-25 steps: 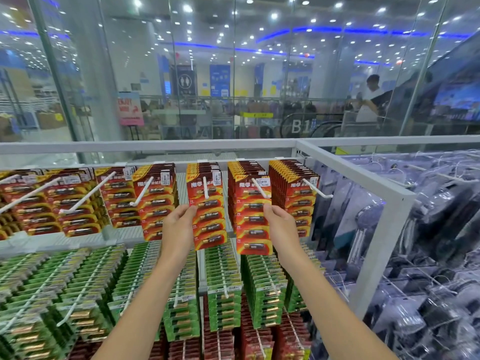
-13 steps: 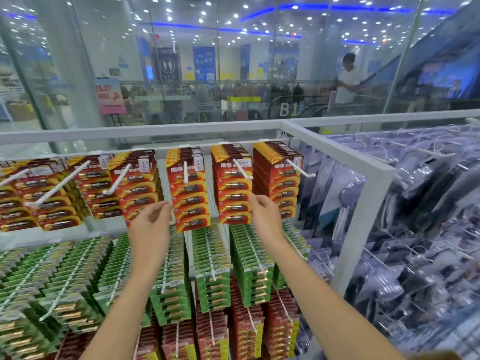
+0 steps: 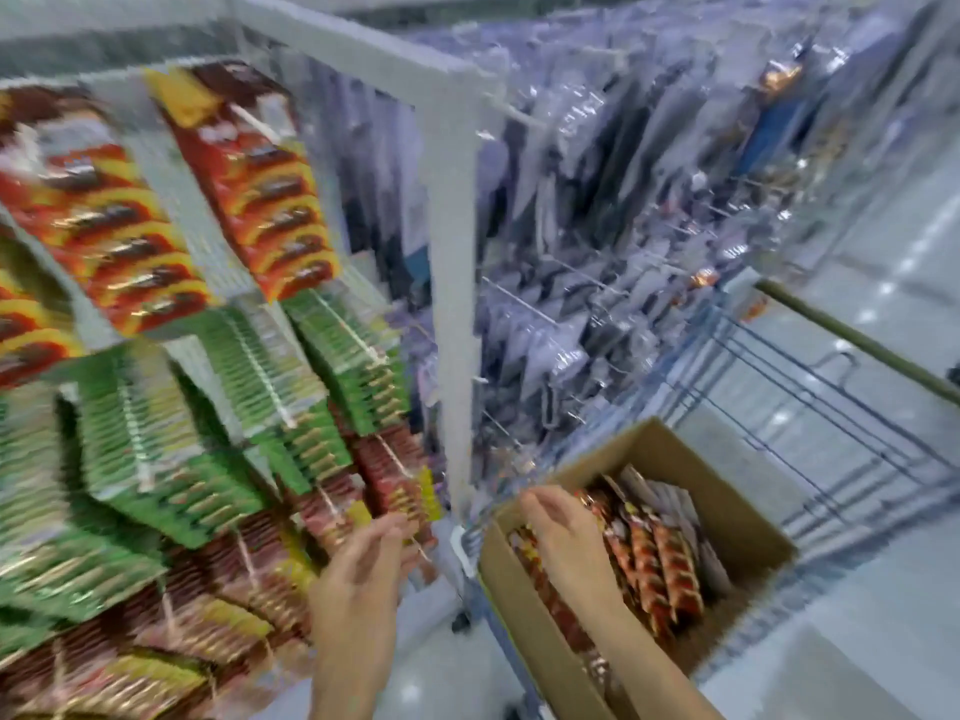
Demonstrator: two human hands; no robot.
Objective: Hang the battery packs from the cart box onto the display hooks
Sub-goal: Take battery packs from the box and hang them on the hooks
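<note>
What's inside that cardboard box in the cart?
The cardboard box holds red-and-orange battery packs standing on edge. The right hand reaching in covers some; the box bottom is hidden.

- Display rack (image 3: 451,283) at left w/ battery packs (image 3: 270,200) hung in rows on hooks.
- Cardboard box (image 3: 540,631) sits in cart (image 3: 831,423), right of rack.
- More packs (image 3: 654,558) inside box.
- Right hand (image 3: 566,532) over box; left hand (image 3: 358,574) btwn rack & box.
</note>
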